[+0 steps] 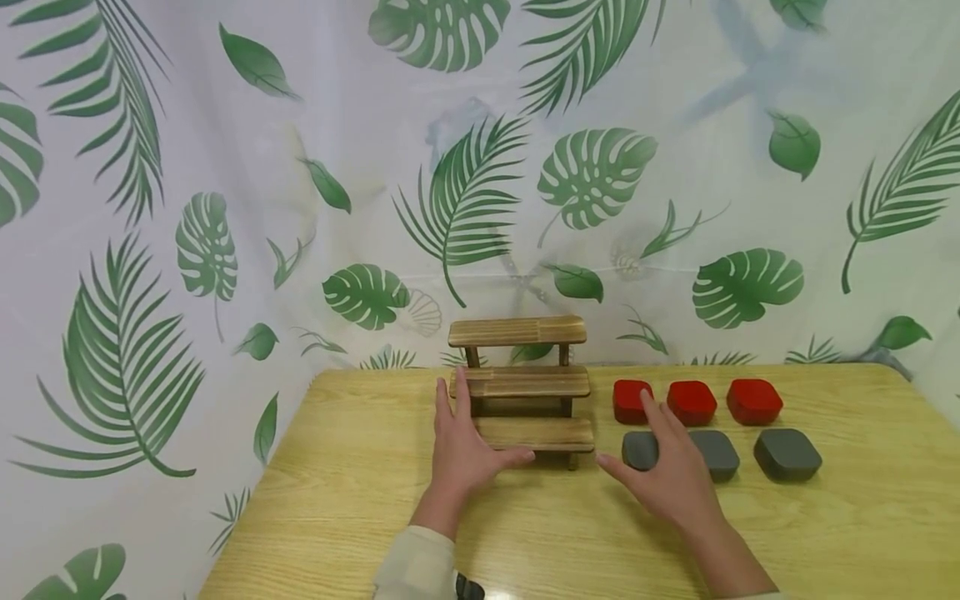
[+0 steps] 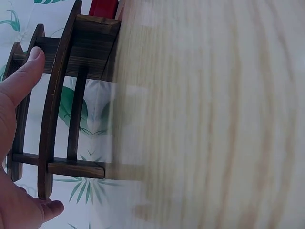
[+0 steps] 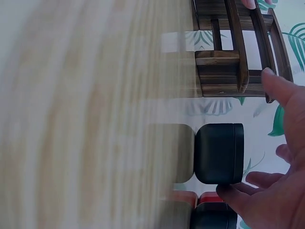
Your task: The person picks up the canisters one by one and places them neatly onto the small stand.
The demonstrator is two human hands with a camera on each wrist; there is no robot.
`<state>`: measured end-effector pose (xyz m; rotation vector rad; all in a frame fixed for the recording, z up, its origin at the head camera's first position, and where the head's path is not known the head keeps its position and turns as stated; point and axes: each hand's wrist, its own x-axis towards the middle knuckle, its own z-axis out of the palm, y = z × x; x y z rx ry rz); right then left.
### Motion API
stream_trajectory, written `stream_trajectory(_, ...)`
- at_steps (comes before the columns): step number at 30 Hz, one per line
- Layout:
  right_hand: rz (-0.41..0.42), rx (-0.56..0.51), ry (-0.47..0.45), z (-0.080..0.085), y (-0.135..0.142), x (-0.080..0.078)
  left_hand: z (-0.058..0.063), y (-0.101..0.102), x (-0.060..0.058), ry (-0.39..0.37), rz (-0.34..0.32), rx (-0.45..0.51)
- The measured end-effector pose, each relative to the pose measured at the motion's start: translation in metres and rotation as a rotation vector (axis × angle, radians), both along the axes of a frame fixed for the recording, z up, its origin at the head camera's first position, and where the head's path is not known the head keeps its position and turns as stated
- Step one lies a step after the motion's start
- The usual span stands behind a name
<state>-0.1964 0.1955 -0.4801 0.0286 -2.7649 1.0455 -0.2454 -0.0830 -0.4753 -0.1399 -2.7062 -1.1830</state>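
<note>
A three-tier wooden stand (image 1: 536, 382) with dark brown shelves stands at the back of the table. My left hand (image 1: 461, 454) is at its left side, fingers spread and pointing up, thumb reaching across in front of the bottom shelf. In the left wrist view, the stand (image 2: 55, 105) appears between thumb and fingers. Off the stand's right front corner, my right hand (image 1: 671, 479) has its thumb and fingers apart, holding nothing. Its fingers overlap the nearest dark grey rounded box (image 1: 637, 450) and a red rounded box (image 1: 628, 402). The right wrist view shows fingertips beside a dark box (image 3: 217, 152).
To the right of the stand, a back row has more red boxes (image 1: 692, 403) (image 1: 754, 402). In front of them are grey boxes (image 1: 718, 455) (image 1: 787, 455). A leaf-printed cloth (image 1: 600, 83) hangs close behind the light wood table (image 1: 330, 500).
</note>
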Motion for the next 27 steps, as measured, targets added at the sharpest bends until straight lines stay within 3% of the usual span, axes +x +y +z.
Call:
stream_trajectory(18, 0.015, 0.039, -0.042, -0.005, 0.000, -0.001, -0.008, -0.004, -0.005, -0.020, 0.018, 0.141)
stream_trajectory(27, 0.013, 0.054, -0.040, -0.008, -0.001, -0.002, -0.010, -0.008, -0.006, 0.015, -0.005, 0.231)
